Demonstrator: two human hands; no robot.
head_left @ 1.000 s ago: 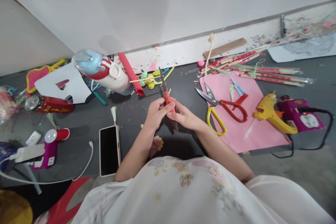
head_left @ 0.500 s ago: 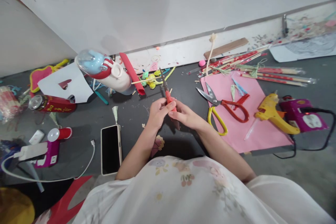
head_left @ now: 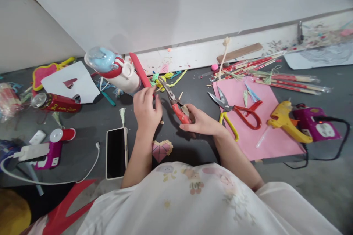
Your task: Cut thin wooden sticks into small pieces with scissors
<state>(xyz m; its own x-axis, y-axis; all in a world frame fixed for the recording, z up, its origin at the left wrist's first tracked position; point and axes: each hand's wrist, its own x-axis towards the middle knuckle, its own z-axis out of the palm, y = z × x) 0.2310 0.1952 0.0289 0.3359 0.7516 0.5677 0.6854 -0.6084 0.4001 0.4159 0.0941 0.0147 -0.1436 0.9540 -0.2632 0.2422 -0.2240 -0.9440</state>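
My right hand [head_left: 200,120] is wrapped around the red handles of a pair of pliers [head_left: 179,109], whose metal jaws point away from me, slightly parted. To their left is my left hand [head_left: 147,108], with curled fingers at the near end of a red tube [head_left: 139,68]. A thin wooden stick [head_left: 158,89] shows at its fingertips and appears pinched there; most of it is hidden. Below my hands, near my shirt, lies a pink heart-shaped piece with a beaded-looking edge [head_left: 162,149]. A small stick offcut [head_left: 180,95] lies beyond the pliers.
On the left stand a bottle [head_left: 113,69], a red can [head_left: 56,102] and a phone [head_left: 117,153]. Scissors [head_left: 234,108] and a yellow glue gun [head_left: 288,121] lie on pink paper [head_left: 278,148] at right. Wrapped sticks [head_left: 289,79] lie behind, and a purple power block [head_left: 317,123] stands beside.
My left hand has let go of the pliers and moved left and forward to the wooden stick. My right hand keeps the pliers, whose jaws have tilted left. The pink heart is more exposed.
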